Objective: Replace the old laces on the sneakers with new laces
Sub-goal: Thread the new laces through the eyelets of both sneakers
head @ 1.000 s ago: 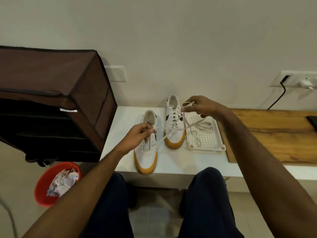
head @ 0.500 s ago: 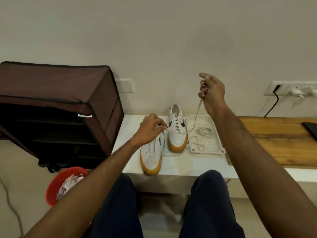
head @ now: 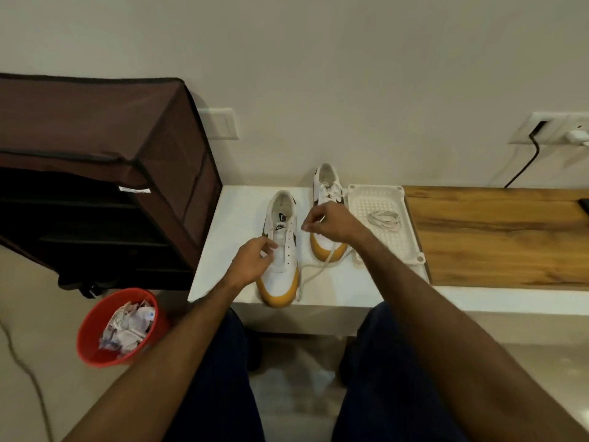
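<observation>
While both hands pinch lace [head: 314, 272]: left [head: 251, 260] at unlaced sneaker [head: 280, 250]; right [head: 331, 223] above it

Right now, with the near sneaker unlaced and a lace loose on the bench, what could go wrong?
1. The loose lace trails to the white bench edge; it could slide off.
2. The left hand barely steadies the near sneaker, so pulling with the right hand might shift it.
3. The coiled lace in the tray could get mixed up with the loose one.
</observation>
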The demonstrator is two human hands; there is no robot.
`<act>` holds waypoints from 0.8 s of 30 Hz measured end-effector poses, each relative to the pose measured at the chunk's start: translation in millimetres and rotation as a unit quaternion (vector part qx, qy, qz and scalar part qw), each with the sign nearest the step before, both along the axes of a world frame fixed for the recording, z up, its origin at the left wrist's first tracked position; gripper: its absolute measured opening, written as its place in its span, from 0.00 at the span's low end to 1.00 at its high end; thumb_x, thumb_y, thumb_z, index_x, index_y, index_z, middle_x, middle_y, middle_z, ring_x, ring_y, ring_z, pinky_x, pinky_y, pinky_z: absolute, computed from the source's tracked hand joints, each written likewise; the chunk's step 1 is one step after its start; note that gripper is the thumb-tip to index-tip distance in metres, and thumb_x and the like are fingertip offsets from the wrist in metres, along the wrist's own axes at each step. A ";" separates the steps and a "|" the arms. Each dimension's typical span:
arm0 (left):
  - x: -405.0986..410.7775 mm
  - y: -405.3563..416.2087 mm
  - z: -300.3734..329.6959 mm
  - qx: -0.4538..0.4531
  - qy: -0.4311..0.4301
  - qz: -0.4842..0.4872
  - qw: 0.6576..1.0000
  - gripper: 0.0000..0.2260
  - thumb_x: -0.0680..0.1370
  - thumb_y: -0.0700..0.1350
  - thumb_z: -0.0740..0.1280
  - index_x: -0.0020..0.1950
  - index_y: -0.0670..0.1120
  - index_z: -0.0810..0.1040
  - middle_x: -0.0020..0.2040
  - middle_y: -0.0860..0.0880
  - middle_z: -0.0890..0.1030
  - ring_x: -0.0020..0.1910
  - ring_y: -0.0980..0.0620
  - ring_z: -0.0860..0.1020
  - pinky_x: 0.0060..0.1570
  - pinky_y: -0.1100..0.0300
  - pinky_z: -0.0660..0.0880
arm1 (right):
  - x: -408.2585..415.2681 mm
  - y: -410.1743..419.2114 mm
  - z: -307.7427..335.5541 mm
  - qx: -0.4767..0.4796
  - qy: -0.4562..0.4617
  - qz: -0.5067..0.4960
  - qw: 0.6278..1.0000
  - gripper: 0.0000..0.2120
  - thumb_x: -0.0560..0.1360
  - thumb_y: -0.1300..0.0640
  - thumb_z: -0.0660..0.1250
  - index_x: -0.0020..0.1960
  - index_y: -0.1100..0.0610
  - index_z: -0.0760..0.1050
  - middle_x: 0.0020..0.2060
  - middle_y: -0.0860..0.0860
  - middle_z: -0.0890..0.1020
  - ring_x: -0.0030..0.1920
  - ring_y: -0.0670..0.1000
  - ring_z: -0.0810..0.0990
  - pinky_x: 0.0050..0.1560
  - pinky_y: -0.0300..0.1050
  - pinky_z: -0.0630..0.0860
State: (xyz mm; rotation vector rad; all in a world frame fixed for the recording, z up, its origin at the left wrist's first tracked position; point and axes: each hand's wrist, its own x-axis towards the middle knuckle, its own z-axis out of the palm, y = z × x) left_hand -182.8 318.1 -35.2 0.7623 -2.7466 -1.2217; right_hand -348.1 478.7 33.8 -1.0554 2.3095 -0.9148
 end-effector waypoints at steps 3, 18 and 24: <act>-3.0 3.7 -21.7 -0.039 -0.017 -0.012 0.999 0.12 0.80 0.41 0.67 0.62 0.48 0.80 0.55 0.49 0.78 0.54 0.50 0.79 0.55 0.58 0.76 | 15.6 -6.3 -39.3 0.013 -0.003 -0.009 1.000 0.05 0.76 0.59 0.74 0.50 0.58 0.87 0.47 0.51 0.87 0.45 0.43 0.81 0.46 0.26 0.70; -12.9 8.2 -50.7 -0.029 -0.005 0.009 1.000 0.19 0.71 0.48 0.79 0.59 0.51 0.79 0.54 0.55 0.80 0.51 0.56 0.79 0.55 0.63 0.75 | 48.6 -1.2 -115.2 -0.027 -0.042 -0.101 0.994 0.02 0.74 0.60 0.72 0.45 0.56 0.83 0.38 0.46 0.84 0.40 0.43 0.82 0.37 0.29 0.74; -17.5 3.8 -43.6 0.027 -0.006 0.010 1.000 0.13 0.74 0.45 0.77 0.56 0.50 0.80 0.48 0.56 0.81 0.46 0.60 0.79 0.49 0.70 0.71 | 56.0 -2.6 -117.1 -0.038 -0.005 -0.117 0.992 0.01 0.73 0.58 0.71 0.45 0.55 0.81 0.37 0.46 0.82 0.39 0.45 0.80 0.41 0.40 0.78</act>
